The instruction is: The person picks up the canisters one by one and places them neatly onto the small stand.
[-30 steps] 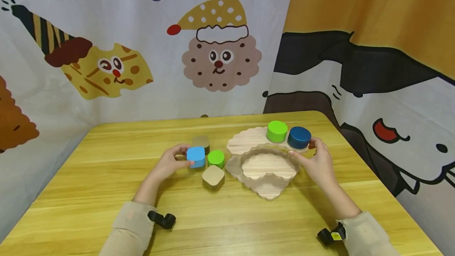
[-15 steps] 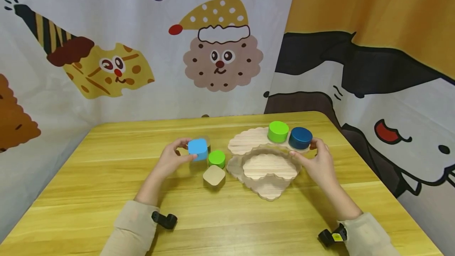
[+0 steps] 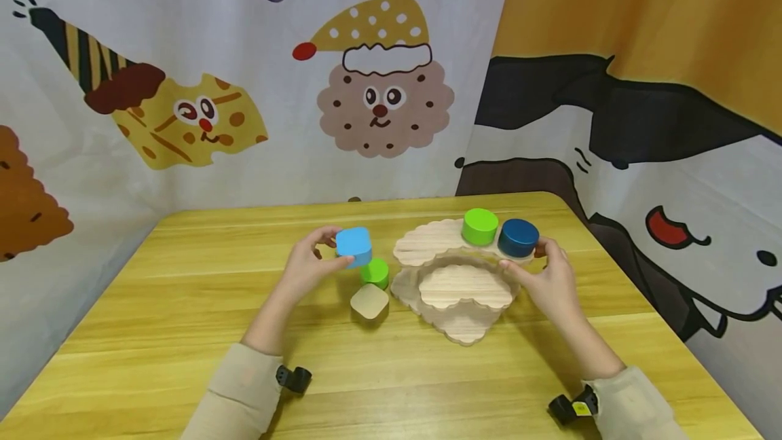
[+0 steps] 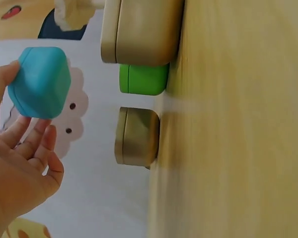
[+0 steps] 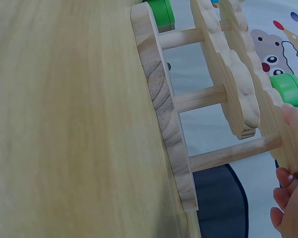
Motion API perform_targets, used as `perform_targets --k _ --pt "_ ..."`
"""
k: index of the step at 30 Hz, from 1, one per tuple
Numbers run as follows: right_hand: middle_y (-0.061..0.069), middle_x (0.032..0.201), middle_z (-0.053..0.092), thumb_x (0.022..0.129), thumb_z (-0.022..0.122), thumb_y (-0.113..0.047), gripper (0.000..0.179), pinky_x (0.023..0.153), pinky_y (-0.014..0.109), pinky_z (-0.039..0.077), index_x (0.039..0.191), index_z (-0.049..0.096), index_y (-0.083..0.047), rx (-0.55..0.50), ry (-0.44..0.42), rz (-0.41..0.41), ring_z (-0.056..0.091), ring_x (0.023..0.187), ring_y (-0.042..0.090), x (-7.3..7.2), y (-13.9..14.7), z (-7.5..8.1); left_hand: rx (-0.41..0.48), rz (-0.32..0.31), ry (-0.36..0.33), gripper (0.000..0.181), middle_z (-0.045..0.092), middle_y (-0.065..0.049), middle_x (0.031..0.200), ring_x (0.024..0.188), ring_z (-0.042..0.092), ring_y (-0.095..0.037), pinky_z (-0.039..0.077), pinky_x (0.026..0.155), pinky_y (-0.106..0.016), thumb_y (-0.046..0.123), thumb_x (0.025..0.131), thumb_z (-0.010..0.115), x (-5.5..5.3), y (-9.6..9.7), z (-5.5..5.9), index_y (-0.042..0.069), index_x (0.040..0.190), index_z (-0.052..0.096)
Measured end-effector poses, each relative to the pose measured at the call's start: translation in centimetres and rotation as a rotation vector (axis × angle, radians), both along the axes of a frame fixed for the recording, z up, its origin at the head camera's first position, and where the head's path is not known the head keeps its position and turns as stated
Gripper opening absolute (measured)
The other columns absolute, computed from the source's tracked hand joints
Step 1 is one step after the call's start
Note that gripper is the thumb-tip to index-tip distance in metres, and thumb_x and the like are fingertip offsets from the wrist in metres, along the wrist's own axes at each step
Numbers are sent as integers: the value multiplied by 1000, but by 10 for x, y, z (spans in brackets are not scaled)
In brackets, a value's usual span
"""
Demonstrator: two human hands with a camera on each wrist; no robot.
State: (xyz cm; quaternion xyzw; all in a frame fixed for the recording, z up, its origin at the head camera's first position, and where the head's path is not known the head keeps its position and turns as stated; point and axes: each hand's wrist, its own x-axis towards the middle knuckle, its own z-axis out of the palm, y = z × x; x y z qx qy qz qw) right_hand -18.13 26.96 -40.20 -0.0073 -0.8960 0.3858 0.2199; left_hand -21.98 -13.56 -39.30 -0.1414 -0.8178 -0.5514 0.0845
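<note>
My left hand [image 3: 308, 265] pinches a light-blue rounded-square tin [image 3: 354, 246] between thumb and fingers. In the left wrist view the same blue tin [image 4: 40, 82] is up off the table. My right hand [image 3: 551, 282] grips the right end of the top shelf of a tiered wooden stand [image 3: 427, 240] with scalloped edges. On that shelf sit a bright green round tin [image 3: 480, 227] and, close to the right fingers, a dark blue round tin [image 3: 518, 237]. The right wrist view shows wooden posts [image 5: 236, 152] joining the stand's levels.
Left of the stand, a green round tin [image 3: 375, 273] and a beige rounded-square tin [image 3: 369, 301] stand on the wooden table [image 3: 427, 386]. Another beige tin [image 4: 136, 136] shows in the left wrist view, hidden behind the blue tin in the head view. A printed curtain [image 3: 244, 53] hangs behind.
My left hand has raised the blue tin and carried it right and away from me, over the rear beige tin. The right hand keeps its grip on the stand.
</note>
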Motion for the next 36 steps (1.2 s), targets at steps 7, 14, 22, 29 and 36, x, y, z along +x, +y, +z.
perform_targets --k 7,14,22,29,36 --pt "19 105 49 79 79 -37 71 63 33 33 125 47 7 11 8 -7 43 88 28 0 0 0 8 -5 -12 51 60 -9 102 100 51 -33 35 74 -37 19 77 82 8 14 15 9 122 60" --pt "19 106 49 79 79 -38 72 65 34 34 125 47 7 9 7 -6 44 92 30 0 1 1 50 -15 0 51 60 -6 103 101 50 -34 36 73 -38 21 75 83 7 23 19 11 120 62" --pt "20 106 48 79 78 -39 72 68 38 35 125 47 8 2 -1 -5 44 94 32 -1 0 0 64 -35 5 51 59 -6 105 102 50 -31 36 76 -39 24 77 82 9 38 28 13 123 61" --pt "19 106 48 79 78 -39 72 66 36 35 125 47 7 8 -1 -9 44 92 31 0 0 0 62 -22 -5 52 60 -3 106 99 52 -24 38 76 -38 23 76 83 9 52 33 13 121 61" --pt "19 106 48 80 78 -39 72 63 33 34 126 46 6 16 0 -8 43 90 29 0 0 0 105 -32 -1 52 60 -2 105 99 52 -23 39 77 -38 22 76 83 8 71 41 12 122 61"
